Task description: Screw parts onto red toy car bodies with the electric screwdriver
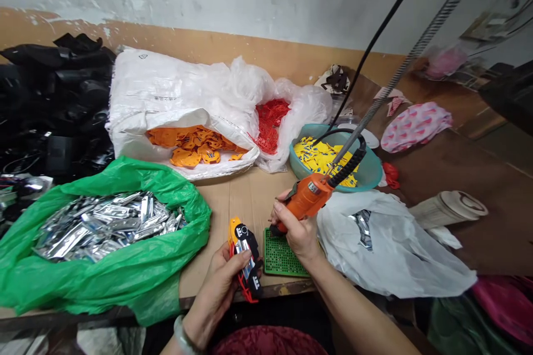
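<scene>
My left hand (225,269) grips a small toy body (246,260) of black, orange, red and silver parts near the table's front edge, with the thumb on its silver piece. My right hand (297,230) is wrapped round an orange electric screwdriver (306,199), which hangs from a black cable and a coiled spring. The driver's dark tip points down to the left, over the corner of a green perforated tray (285,258). A gap separates the tip from the toy body. Whether a screw sits on the tip cannot be made out.
A green bag (166,177) of silver parts lies left. Behind are a white sack (166,83) with orange parts and a plastic bag (308,105) with red parts. A teal basin (370,169) holds yellow pieces. A white bag (391,255) lies right; black parts (58,105) are piled far left.
</scene>
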### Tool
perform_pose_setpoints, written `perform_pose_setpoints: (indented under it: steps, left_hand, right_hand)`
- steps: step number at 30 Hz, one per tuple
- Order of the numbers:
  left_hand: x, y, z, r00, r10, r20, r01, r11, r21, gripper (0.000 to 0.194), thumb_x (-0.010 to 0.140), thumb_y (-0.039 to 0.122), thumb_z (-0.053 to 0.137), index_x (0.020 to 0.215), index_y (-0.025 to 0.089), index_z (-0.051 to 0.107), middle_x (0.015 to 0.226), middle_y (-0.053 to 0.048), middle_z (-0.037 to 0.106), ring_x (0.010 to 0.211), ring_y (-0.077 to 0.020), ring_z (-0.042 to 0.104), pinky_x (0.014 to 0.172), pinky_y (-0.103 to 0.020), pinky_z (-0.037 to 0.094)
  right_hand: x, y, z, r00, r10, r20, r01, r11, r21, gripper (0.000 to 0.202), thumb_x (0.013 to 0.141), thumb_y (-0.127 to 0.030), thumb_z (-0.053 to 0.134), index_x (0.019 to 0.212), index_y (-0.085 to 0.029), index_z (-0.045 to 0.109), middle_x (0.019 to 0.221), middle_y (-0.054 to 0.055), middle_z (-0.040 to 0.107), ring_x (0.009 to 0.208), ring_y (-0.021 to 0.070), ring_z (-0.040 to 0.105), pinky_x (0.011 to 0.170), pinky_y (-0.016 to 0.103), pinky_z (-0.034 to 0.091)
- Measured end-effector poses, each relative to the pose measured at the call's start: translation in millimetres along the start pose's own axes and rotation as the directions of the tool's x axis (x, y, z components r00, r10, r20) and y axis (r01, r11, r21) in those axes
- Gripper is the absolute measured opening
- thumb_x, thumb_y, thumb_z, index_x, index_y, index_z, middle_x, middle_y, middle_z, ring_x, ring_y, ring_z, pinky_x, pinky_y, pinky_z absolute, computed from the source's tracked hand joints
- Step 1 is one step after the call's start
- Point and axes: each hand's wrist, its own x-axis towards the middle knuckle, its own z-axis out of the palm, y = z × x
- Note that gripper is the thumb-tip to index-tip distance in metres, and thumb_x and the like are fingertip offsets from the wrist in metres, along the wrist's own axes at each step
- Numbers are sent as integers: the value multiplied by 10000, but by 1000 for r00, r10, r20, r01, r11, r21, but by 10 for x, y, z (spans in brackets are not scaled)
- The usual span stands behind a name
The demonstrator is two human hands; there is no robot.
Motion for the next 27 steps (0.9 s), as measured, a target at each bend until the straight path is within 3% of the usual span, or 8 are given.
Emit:
perform_pose_setpoints:
  steps: [8, 14, 21, 27]
  left_hand:
    - [6, -3, -15, 1000, -5, 6, 5, 1000, -4, 449, 588, 404, 910, 857, 158, 648, 679, -2, 663, 544, -133, 605, 533, -259, 520]
    - [-11, 11, -31, 1000, -1, 16, 2, 1000, -13, 450, 587, 399, 916, 857, 159, 647, 694, -10, 666, 563, -138, 602, 544, -262, 520]
    - [-2, -19, -88, 996, 16, 88, -9, 997, -74, 387, 648, 347, 892, 886, 155, 654, 752, -32, 676, 606, -142, 608, 560, -253, 506]
    - [15, -65, -122, 995, 51, 88, -41, 993, -111, 372, 654, 304, 892, 915, 146, 681, 810, -36, 670, 638, -115, 572, 605, -233, 483]
  right_hand:
    - [13, 109, -27, 1000, 0, -3, 0, 998, -60, 245, 792, -361, 717, 912, -196, 581, 588, -61, 576, 493, 133, 581, 554, 300, 544]
    - [10, 59, -5, 1000, 2, -2, -2, 1000, -27, 243, 787, -349, 725, 906, -201, 573, 599, -60, 578, 482, 127, 576, 529, 282, 527]
    - [-3, 105, -32, 1000, 25, 4, -25, 999, -20, 258, 790, -370, 732, 910, -203, 577, 579, -65, 578, 491, 138, 573, 546, 301, 524]
    - [70, -84, -6, 1000, -6, 6, 5, 989, 148, 232, 787, -337, 735, 921, -221, 585, 549, -79, 555, 481, 137, 546, 547, 307, 517]
